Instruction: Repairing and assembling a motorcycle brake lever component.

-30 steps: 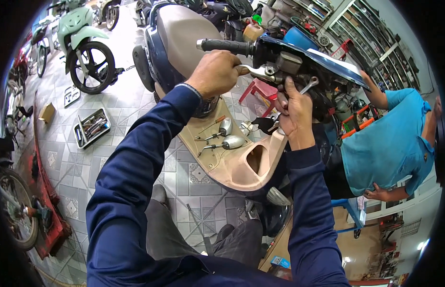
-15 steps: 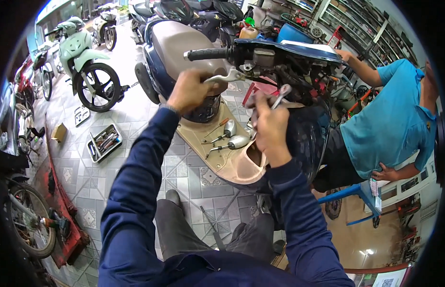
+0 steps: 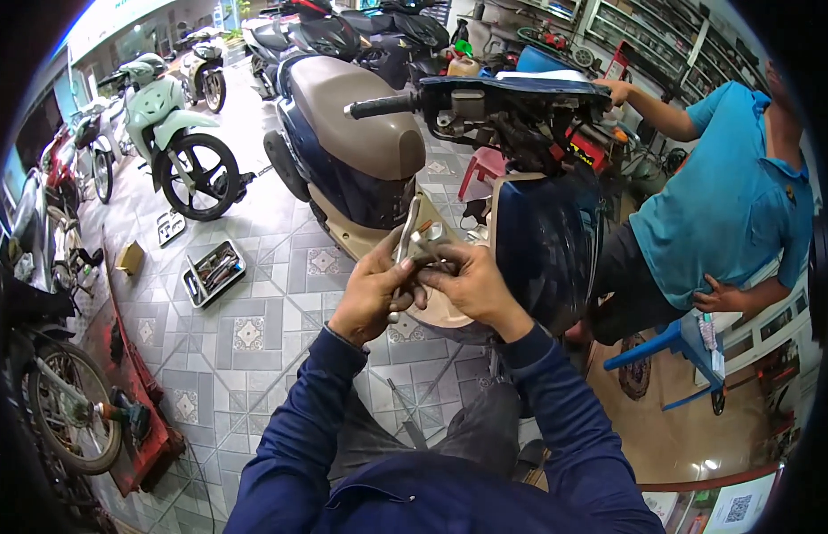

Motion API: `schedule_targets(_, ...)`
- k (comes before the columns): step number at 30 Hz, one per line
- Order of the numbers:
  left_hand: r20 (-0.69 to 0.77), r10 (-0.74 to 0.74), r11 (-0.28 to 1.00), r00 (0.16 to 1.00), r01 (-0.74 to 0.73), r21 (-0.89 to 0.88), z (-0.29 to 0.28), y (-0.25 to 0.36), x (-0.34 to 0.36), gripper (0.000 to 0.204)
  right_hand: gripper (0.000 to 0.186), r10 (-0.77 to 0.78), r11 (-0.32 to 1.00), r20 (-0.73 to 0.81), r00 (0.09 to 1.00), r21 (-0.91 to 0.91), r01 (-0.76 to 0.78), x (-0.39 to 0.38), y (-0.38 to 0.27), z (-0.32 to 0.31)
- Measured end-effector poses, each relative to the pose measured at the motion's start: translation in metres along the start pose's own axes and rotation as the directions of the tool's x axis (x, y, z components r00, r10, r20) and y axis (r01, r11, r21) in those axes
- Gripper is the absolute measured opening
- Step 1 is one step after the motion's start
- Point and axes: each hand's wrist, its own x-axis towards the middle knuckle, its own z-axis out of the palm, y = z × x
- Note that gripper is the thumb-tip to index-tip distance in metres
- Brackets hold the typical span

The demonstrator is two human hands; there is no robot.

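Both hands meet in front of the scooter, low over its footboard. My left hand is closed round a silver brake lever, and the fingertips of my right hand pinch the same metal from the other side. A slim shiny bar sticks up from the left fist; whether it belongs to the lever or is a wrench handle, I cannot tell. A small metal end pokes out below that fist. On the handlebar, the black grip has no lever beside it.
A tray of tools lies on the tiled floor at left, near a small box. At right a person in a blue shirt rests one hand on the scooter's front, beside a blue stool. Parked motorbikes stand behind.
The brake lever has come off the handlebar into my hands. My left hand moved down toward me and my right hand moved down and left to meet it.
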Motion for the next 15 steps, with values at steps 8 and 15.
schedule_targets(8, 0.073, 0.116, 0.987, 0.991, -0.107, -0.119, 0.02, 0.03, 0.04, 0.042, 0.016, -0.181, 0.945, 0.006, 0.983, -0.277, 0.176, 0.029, -0.058, -0.01)
schedule_targets(15, 0.035, 0.165, 0.962, 0.986, -0.153, -0.227, 0.034, 0.05, 0.078, 0.029, 0.014, -0.352, 0.812, -0.017, 0.936, -0.504, 0.296, 0.063, -0.083, -0.015)
